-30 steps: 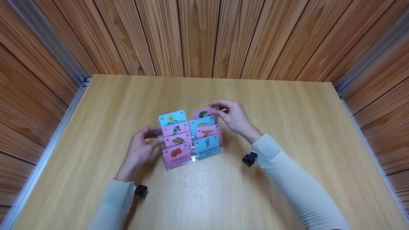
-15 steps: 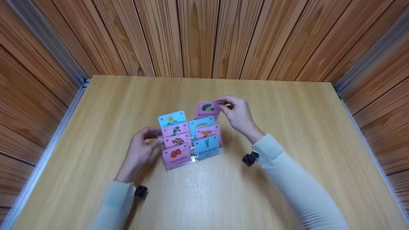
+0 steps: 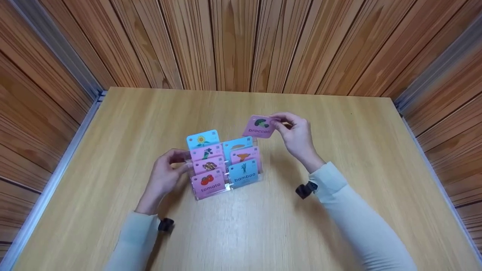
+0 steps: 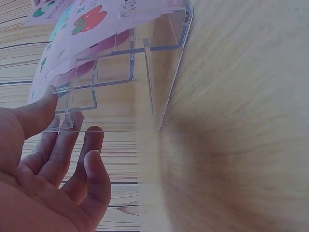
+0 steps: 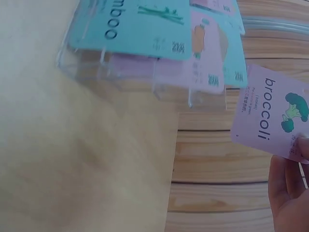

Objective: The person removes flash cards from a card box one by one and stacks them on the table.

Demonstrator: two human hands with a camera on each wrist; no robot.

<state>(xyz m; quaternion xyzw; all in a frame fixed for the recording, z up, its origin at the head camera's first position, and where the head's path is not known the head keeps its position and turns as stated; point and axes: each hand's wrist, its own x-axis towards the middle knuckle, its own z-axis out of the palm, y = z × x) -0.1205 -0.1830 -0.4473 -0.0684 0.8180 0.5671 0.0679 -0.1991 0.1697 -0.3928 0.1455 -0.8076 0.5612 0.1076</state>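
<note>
My right hand [image 3: 297, 137] pinches a pink broccoli flashcard [image 3: 258, 127] by its right edge, out beyond the back right of a clear tiered card stand [image 4: 169, 87]. The thumb and fingers of my left hand [image 3: 165, 173] grip the stand's left side near its back. Two columns of cards stand in it. On the left are a blue sunflower card [image 3: 202, 139], two pink cards and, in front, a pink tomato card [image 3: 208, 183]. The right column has a blue card [image 3: 238, 143], a pink card [image 3: 245, 154] and a blue bamboo card [image 3: 243, 173] at the front.
The stand rests on a light wooden table [image 3: 241, 233]. Wood-panelled walls [image 3: 233, 45] enclose its back and sides, with metal rails [image 3: 56, 49] along the corners. A small black device [image 3: 305, 190] sits on each wrist.
The broccoli card has come up out of the back right slot and moved right, tilting, in my right hand. My left hand and the stand have stayed in place.
</note>
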